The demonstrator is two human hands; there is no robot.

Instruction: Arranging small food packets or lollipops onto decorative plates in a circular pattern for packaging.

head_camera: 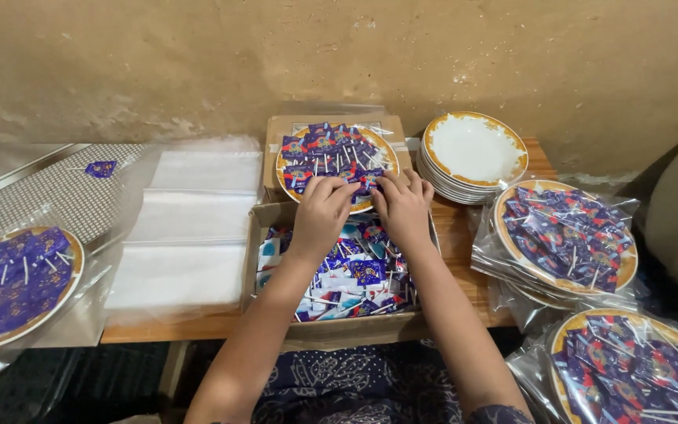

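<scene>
Against a rough tan plaster wall, your wooden counter (464, 235) carries an open cardboard box (331, 330) of wrapped lollipops. At twelve o'clock from it sits a gold-rimmed plate (288, 153) heaped with purple-wrapped lollipops (319, 149). Your left hand (325, 210) and right hand (402, 206), fingers curled narrow, press on the plate's near edge; you cannot tell whether either grips anything.
</scene>
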